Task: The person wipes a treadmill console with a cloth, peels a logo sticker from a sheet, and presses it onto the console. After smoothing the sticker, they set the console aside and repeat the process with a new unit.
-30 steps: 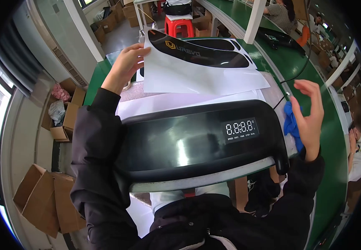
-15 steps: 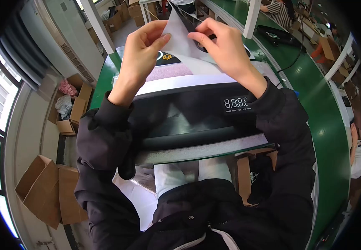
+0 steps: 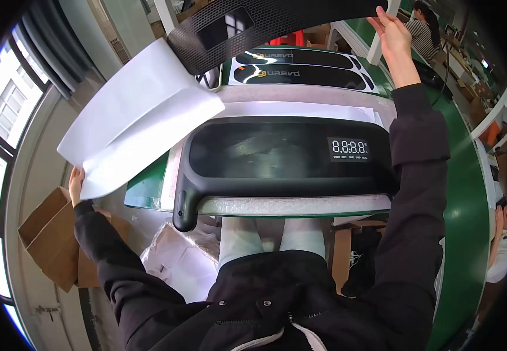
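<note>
My left hand (image 3: 76,183), low at the left, is closed on the corner of a white backing sheet (image 3: 133,117). High at the right, my right hand (image 3: 395,42) pinches the end of a long black sticker film (image 3: 291,20) with a fine honeycomb pattern and a dark window. The sheet and the film spread apart between my hands and still meet at the upper left. Below them a black console housing (image 3: 265,152) with a lit-looking digit display (image 3: 349,150) lies on a padded surface (image 3: 294,205); neither hand touches it.
Behind the housing lie black stickers with a UREVO logo (image 3: 300,75) on the green bench (image 3: 464,175). White paper (image 3: 312,108) lies at the housing's back edge. Cardboard boxes (image 3: 49,234) stand at the left. A person in a striped top (image 3: 420,29) sits at the far right.
My hands have moved far apart, left hand down and left with the white sheet, right hand up and right with the black film. The sheet is now largely peeled from the film.
</note>
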A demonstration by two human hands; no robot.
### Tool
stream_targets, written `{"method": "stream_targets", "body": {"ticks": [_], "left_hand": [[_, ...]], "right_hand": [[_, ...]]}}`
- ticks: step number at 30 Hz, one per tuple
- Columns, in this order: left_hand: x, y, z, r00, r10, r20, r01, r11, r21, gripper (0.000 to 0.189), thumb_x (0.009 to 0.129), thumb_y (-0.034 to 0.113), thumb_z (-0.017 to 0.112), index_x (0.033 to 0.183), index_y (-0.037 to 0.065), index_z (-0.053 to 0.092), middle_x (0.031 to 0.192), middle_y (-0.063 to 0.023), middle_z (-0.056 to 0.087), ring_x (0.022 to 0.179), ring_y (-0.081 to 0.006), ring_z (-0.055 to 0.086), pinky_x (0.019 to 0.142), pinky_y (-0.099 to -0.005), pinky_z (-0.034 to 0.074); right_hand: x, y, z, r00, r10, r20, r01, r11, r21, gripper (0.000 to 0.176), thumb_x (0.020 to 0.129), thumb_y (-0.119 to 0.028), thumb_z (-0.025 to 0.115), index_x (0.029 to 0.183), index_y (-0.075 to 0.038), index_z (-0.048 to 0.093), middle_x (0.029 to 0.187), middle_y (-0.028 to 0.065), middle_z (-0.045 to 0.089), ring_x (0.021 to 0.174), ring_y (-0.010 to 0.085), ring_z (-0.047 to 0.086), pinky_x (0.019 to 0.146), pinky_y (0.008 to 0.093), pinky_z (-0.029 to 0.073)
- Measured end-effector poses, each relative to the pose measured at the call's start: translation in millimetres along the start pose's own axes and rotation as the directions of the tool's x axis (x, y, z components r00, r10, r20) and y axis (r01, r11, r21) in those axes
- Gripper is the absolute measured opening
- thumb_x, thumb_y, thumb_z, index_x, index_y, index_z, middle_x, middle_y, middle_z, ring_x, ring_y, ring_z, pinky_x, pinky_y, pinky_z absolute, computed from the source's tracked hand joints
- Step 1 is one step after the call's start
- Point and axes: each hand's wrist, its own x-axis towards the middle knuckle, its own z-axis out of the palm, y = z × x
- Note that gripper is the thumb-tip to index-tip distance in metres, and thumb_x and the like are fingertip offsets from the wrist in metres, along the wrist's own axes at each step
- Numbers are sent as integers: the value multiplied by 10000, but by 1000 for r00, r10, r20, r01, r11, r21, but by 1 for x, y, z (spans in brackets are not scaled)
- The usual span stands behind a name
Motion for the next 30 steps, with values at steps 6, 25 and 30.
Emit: {"method": "stream_targets", "body": {"ticks": [6,25,30], "left_hand": [[-219,-162,-252,776,-100,-623,198,976,90,305,820,0,523,1124,-6,505,844,-67,580,721,-125,548,633,-221,451],[-377,-173,-136,667,-80,-741,738,212,641,227,826,107,595,1039,38,560,769,-37,588,676,-100,548,600,-223,454],[-255,89,191,830,489,-268,-350,831,432,159,847,91,592,976,-2,578,810,-47,590,721,-107,564,619,-208,447]], "right_hand": [[-28,-58,51,994,-106,14,102,975,198,105,842,-87,586,772,-28,534,778,66,583,714,172,601,683,266,519],[-197,-141,116,523,-850,60,811,475,-341,151,789,91,573,827,73,428,859,171,541,801,254,626,676,425,589],[-249,-125,122,401,-862,310,785,148,-602,198,766,110,583,805,46,399,993,195,452,778,202,572,613,308,571]]}}
